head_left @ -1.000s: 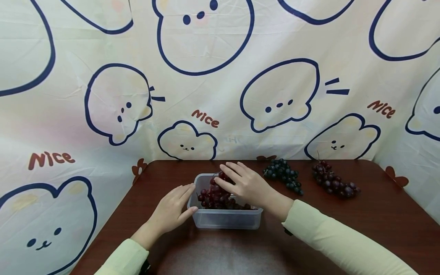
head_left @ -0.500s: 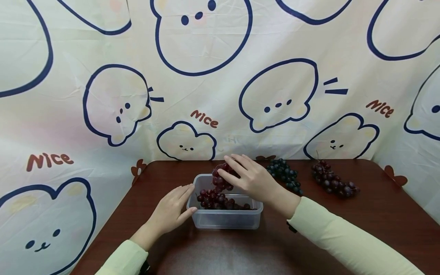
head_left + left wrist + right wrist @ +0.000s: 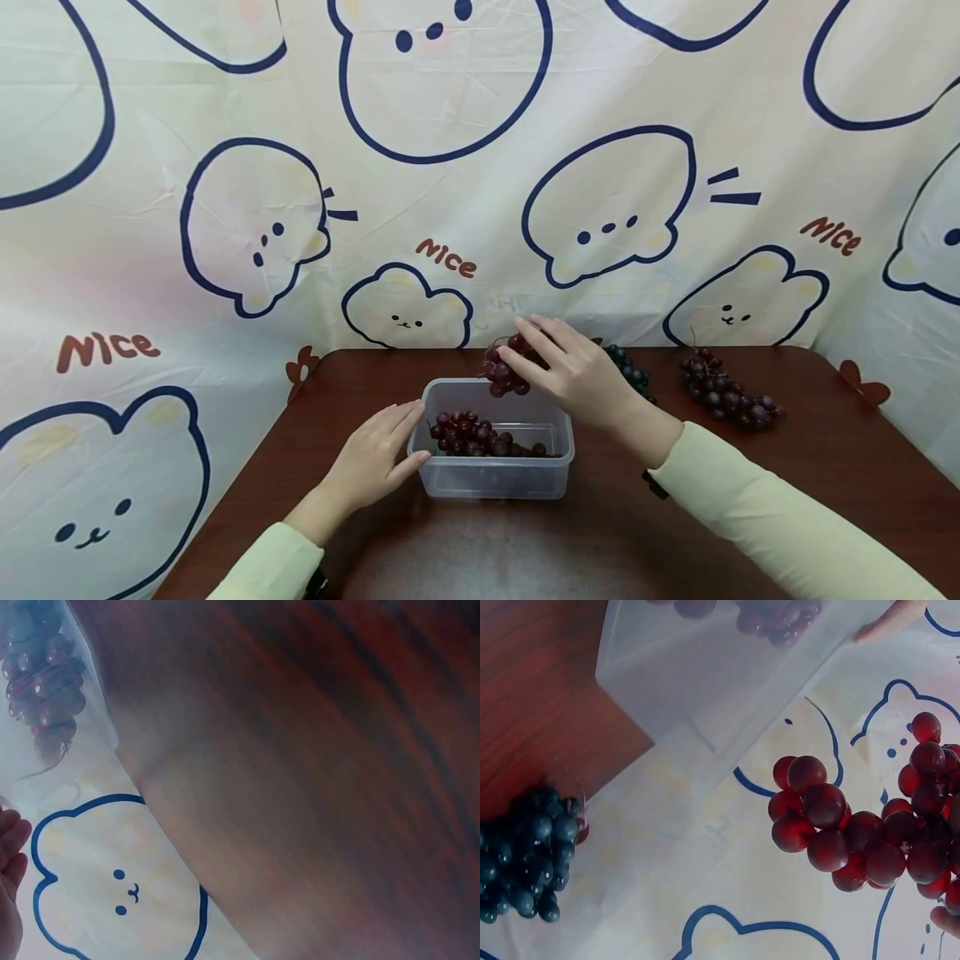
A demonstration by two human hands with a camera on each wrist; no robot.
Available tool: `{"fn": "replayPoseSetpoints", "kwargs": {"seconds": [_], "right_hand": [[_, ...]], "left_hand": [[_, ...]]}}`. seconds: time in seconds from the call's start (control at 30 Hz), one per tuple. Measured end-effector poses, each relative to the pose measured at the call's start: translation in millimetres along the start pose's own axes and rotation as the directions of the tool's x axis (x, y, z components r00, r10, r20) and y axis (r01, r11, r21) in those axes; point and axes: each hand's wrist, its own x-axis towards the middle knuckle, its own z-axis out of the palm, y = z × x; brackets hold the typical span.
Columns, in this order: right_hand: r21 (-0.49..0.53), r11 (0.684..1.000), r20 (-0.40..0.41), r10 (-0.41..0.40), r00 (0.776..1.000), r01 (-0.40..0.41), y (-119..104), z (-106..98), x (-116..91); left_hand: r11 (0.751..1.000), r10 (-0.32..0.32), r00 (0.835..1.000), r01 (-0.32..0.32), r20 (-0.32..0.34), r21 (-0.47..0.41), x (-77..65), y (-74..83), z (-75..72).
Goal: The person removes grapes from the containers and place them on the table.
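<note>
My right hand (image 3: 581,375) holds a bunch of red grapes (image 3: 504,373) above the back of a clear plastic box (image 3: 495,481). In the right wrist view the held bunch (image 3: 870,844) hangs apart from the box, with one fingertip (image 3: 946,921) showing at the frame's edge. My left hand (image 3: 371,457) lies against the box's left rim, its fingers straight. Inside the box, along the front wall, sits another bunch of dark red grapes (image 3: 472,435). The left wrist view shows grapes (image 3: 49,694) through the plastic.
Behind my right hand a blue-black grape bunch (image 3: 633,373) is partly covered. A purple bunch (image 3: 727,396) lies farther right on the brown table (image 3: 495,550). A cartoon-print cloth (image 3: 495,208) hangs along the table's back edge.
My right hand has lifted the red grape bunch up out of the box and moved it right and back. My left hand has stayed at the rim.
</note>
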Motion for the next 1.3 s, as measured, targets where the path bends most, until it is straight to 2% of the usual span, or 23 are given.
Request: {"fn": "replayPoseSetpoints", "kwargs": {"seconds": [0.27,0.77,1.07,1.3], "right_hand": [[-0.012,0.999,-0.005,0.030,1.000,-0.030,12,-6,-8],[-0.045,0.996,-0.020,0.082,0.996,-0.083,28,-19,-31],[-0.010,0.992,-0.063,0.127,0.990,-0.128,33,-29,-49],[0.024,0.980,-0.020,0.199,0.980,-0.198,33,-41,-62]], "left_hand": [[1.000,0.007,1.000,-0.007,-0.011,-0.004,0.7,0.1,-0.7],[1.000,-0.013,1.000,0.013,0.009,-0.005,-1.0,0.3,-1.0],[1.000,0.001,1.000,-0.001,-0.004,-0.011,0.2,-0.2,0.4],[1.000,0.002,1.000,-0.002,-0.001,-0.001,0.5,-0.7,0.2]]}}
